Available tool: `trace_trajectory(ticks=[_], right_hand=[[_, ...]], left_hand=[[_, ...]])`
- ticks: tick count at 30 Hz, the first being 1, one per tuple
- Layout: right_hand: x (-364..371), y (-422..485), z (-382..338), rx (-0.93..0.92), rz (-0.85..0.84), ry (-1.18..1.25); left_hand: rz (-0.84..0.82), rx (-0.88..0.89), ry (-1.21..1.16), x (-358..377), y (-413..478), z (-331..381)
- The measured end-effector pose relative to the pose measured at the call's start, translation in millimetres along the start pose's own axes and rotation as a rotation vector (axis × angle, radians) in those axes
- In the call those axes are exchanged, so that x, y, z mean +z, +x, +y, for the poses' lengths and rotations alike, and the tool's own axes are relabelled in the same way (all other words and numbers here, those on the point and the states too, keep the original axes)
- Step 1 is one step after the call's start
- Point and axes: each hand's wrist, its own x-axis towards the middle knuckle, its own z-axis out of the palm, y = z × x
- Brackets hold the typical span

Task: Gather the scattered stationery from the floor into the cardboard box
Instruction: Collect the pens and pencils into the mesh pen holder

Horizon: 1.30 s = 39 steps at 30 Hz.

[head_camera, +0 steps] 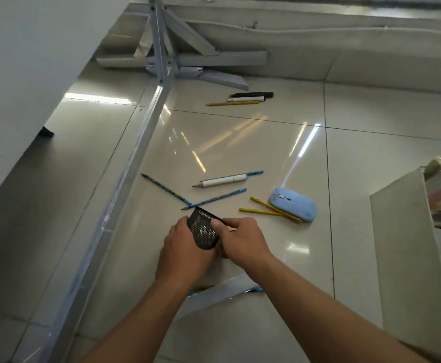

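A black mesh pen holder (pixel 204 230) is held low over the tiled floor by both hands, my left hand (pixel 181 247) under its left side and my right hand (pixel 243 241) gripping its right rim. Beyond it lie two blue pencils (pixel 215 199), a white marker (pixel 220 181) and two yellow pencils (pixel 269 208). A light blue mouse (pixel 294 206) rests beside the yellow pencils. Farther back lie a black marker, a white marker and a yellow pencil (pixel 243 98). The cardboard box (pixel 408 231) stands open at the right edge.
A grey metal table leg rail (pixel 125 184) runs diagonally across the floor on the left, joined to a frame base (pixel 182 64) at the back. Another metal bar (pixel 214 294) lies under my forearms. A white wall panel fills the left side.
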Motion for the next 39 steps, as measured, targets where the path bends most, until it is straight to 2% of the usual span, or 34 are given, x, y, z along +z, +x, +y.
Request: trace_trajectory(ticks=[5,12,17,18,20,22,24,27,30,33,39], right_hand=[[0,-3,0,-0.048,0.033,0.026],[-24,-7,-35,-0.112,0.096,0.171],[-47,-9,-54,-0.255,0.096,0.073],[-53,-7,-55,-0.301,0.110,0.029],[-68,0,-50,-0.367,0.239,-0.149],[-83,11,-38,-0.304,0.368,-0.363],[-93,23,-27,-0.242,0.420,-0.594],[-97,33,-15,-0.260,0.390,-0.942],[-90,33,-13,-0.394,0.327,-1.138],[-83,33,-16,-0.440,0.322,-1.354],[-78,34,-21,-0.338,0.341,-1.430]], left_hand=[[0.081,0.027,-0.048,4,-4,1],[0.217,0.113,-0.128,-6,-3,25],[0.301,0.118,-0.214,-11,0,42],[0.309,0.121,-0.224,-10,0,43],[0.317,0.129,-0.242,-7,-1,41],[0.309,0.136,-0.267,-1,-5,36],[0.304,0.145,-0.304,6,-9,30],[0.289,0.154,-0.372,15,-16,24],[0.292,0.171,-0.397,22,-19,17],[0.297,0.166,-0.407,26,-20,10],[0.307,0.154,-0.414,29,-20,0]])
